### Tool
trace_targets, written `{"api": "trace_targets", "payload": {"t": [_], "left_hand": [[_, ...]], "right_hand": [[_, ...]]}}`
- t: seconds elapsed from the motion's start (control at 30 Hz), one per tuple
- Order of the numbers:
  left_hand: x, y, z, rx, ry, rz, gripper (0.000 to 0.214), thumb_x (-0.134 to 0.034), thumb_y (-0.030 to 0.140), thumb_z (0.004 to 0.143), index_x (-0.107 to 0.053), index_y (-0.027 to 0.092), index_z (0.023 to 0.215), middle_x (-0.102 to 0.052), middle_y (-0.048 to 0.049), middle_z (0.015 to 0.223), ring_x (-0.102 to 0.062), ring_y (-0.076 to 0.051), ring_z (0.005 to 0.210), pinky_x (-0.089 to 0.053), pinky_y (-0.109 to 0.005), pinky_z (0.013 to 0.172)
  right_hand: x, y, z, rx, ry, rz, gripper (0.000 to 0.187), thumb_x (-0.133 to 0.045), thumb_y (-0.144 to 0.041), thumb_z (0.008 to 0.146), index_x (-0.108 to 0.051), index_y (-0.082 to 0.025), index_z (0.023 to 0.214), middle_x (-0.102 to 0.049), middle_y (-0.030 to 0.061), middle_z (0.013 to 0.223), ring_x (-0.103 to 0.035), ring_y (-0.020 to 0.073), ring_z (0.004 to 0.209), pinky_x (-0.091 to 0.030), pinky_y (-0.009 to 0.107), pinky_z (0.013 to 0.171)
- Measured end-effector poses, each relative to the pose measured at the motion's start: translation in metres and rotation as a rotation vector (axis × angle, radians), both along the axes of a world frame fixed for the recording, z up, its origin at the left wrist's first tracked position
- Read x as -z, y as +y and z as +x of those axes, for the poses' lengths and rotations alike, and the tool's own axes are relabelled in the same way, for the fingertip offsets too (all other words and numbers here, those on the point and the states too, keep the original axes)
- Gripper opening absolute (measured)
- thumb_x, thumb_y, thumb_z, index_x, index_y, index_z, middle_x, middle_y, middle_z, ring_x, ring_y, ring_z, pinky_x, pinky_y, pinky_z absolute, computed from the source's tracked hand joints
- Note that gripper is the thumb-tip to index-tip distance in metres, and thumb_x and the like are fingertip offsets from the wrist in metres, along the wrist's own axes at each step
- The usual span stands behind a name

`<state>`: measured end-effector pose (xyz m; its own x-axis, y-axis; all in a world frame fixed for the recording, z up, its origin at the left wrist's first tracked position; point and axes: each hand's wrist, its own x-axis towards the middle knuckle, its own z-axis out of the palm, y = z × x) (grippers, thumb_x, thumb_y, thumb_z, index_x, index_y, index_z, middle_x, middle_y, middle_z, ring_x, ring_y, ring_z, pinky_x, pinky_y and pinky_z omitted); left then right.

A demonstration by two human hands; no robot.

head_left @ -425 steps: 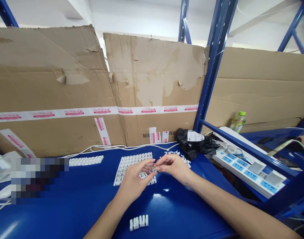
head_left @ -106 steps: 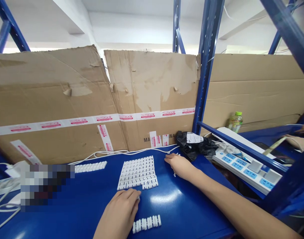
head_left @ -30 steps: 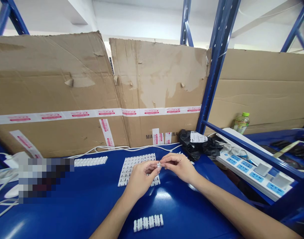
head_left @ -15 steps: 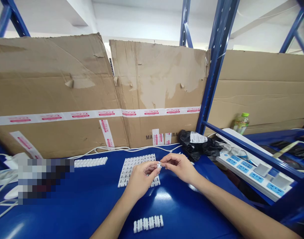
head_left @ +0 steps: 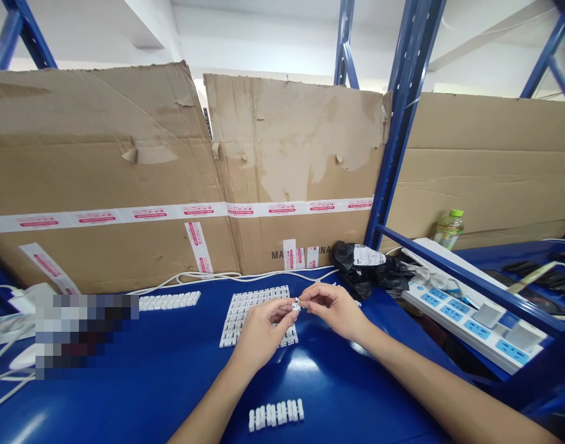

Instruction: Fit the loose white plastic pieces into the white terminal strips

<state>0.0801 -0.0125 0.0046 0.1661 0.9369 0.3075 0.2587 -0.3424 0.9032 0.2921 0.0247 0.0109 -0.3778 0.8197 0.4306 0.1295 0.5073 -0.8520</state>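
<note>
Both hands are raised over the blue workbench (head_left: 125, 394), near the middle. The left hand (head_left: 264, 330) and right hand (head_left: 331, 308) are curled, fingertips brought together, and a small white connector piece (head_left: 296, 304) is pinched between them; its finer detail is too small to make out. The piece is held just above the far right corner of a white terminal block sheet (head_left: 255, 314), which lies flat beneath the left hand. Small loose white pieces (head_left: 345, 294) are heaped just beyond the right hand. A short white terminal strip (head_left: 276, 414) lies on the near side, and a longer one (head_left: 169, 300) lies far left. A black plastic bag (head_left: 361, 271) sits at the far edge, with white cables (head_left: 240, 276) along the cardboard sheet (head_left: 287, 142). A blue-socketed power strip (head_left: 462, 324) and a plastic bottle (head_left: 448, 229) are placed to the right.
</note>
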Motion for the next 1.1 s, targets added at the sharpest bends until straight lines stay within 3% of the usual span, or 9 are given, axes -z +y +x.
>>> {"api": "trace_targets", "payload": {"t": [0.37, 0.7, 0.87, 1.1], "left_hand": [[0.0006, -0.0002, 0.0009, 0.025, -0.017, -0.025, 0.022, -0.074, 0.033, 0.089, -0.081, 0.021, 0.106, -0.086, -0.0066, 0.098, -0.082, -0.027, 0.092, -0.067, -0.041, 0.088], [0.0006, 0.0021, 0.0022, 0.027, -0.155, -0.131, 0.034, -0.081, 0.044, 0.084, -0.08, 0.02, 0.108, -0.086, -0.007, 0.094, -0.082, -0.027, 0.089, -0.067, -0.041, 0.087], [0.0015, 0.0043, 0.0019, -0.013, -0.197, -0.144, 0.038, -0.085, 0.044, 0.08, -0.079, 0.019, 0.107, -0.086, -0.008, 0.095, -0.082, -0.028, 0.09, -0.067, -0.043, 0.089], [0.0035, 0.0062, 0.0001, -0.05, -0.225, -0.136, 0.038, -0.086, 0.042, 0.079, -0.079, 0.019, 0.107, -0.086, -0.0082, 0.097, -0.082, -0.027, 0.092, -0.067, -0.042, 0.09]], "right_hand": [[-0.0044, -0.0016, 0.0034, -0.016, -0.139, 0.31, 0.018, -0.066, -0.031, 0.101, -0.083, -0.028, 0.105, -0.08, 0.0063, 0.102, -0.075, 0.0227, 0.094, -0.06, 0.037, 0.087], [-0.0097, -0.0028, 0.0055, -0.052, -0.207, 0.326, 0.024, -0.061, -0.028, 0.103, -0.083, -0.029, 0.113, -0.077, 0.0072, 0.109, -0.074, 0.0225, 0.099, -0.06, 0.038, 0.089], [-0.0045, 0.0015, 0.0047, 0.009, 0.025, 0.163, 0.016, -0.073, -0.039, 0.096, -0.084, -0.027, 0.103, -0.075, 0.0067, 0.103, -0.073, 0.022, 0.094, -0.061, 0.038, 0.086], [-0.0027, 0.0035, 0.0025, -0.055, 0.173, -0.173, 0.028, -0.09, -0.043, 0.079, -0.084, -0.025, 0.1, -0.082, 0.0059, 0.105, -0.077, 0.0243, 0.101, -0.061, 0.042, 0.099]]}}
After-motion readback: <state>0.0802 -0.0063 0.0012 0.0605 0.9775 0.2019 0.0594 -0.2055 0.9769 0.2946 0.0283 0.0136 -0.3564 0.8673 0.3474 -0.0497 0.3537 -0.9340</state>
